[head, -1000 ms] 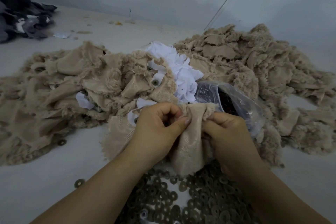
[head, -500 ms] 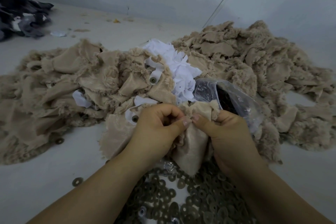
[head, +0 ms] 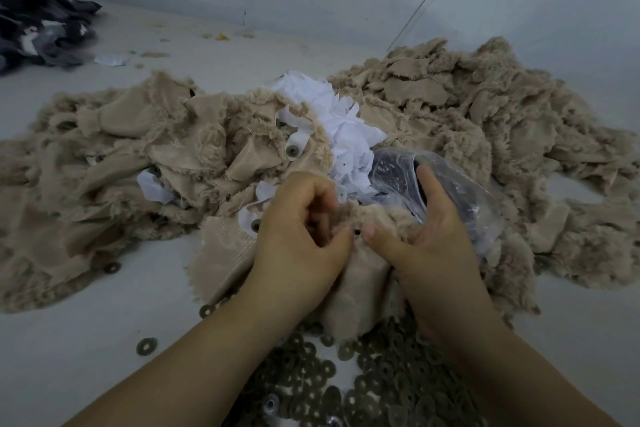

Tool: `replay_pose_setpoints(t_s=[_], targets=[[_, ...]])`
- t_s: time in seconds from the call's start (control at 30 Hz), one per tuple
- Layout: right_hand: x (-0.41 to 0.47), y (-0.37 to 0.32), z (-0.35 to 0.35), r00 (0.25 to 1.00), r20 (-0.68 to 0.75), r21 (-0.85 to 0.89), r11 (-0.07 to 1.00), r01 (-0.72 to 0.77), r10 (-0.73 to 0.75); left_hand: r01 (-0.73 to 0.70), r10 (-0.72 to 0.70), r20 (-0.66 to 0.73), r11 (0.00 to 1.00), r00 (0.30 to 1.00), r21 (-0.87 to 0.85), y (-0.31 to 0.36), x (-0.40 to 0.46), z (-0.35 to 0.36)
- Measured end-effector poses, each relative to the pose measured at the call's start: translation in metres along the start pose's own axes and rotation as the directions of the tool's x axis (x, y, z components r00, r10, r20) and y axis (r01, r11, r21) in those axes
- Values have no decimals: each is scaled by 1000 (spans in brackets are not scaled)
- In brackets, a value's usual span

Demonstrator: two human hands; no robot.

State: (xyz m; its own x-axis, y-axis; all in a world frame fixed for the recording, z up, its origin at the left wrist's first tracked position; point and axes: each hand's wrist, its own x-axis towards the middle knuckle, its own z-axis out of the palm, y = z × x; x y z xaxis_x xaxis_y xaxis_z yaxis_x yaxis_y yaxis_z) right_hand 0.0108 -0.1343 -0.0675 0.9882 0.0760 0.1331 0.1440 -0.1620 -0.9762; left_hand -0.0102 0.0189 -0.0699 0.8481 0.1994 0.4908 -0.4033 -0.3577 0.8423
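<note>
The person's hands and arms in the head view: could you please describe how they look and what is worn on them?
The left forearm and right forearm are bare down to the picture's lower edge: no sleeves, gloves, watch or bracelet show. The left hand and right hand carry no visible rings, and the nails that show look short.

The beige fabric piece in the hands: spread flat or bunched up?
Bunched: left hand and right hand pinch the fabric piece at its gathered top.
</note>
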Motion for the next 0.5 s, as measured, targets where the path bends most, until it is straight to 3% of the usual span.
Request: replay_pose_setpoints(t_s=[0.07,0.2,0.37,0.5], targets=[[-1,1,0,1000,14,12,1000,5,-5,-147,145,24,984,989,99,0,-1,1],[0,-3,1,998,64,173,985,-25,14,-105,101,36,988,994,116,-1,-2,2],[2,-1,-2,987,108,262,954,-147,123,-80,67,60,960,996,267,3,2,3],[10,2,-7,984,88,222,960,-172,156,-240,195,145,865,970,440,10,30,4]])
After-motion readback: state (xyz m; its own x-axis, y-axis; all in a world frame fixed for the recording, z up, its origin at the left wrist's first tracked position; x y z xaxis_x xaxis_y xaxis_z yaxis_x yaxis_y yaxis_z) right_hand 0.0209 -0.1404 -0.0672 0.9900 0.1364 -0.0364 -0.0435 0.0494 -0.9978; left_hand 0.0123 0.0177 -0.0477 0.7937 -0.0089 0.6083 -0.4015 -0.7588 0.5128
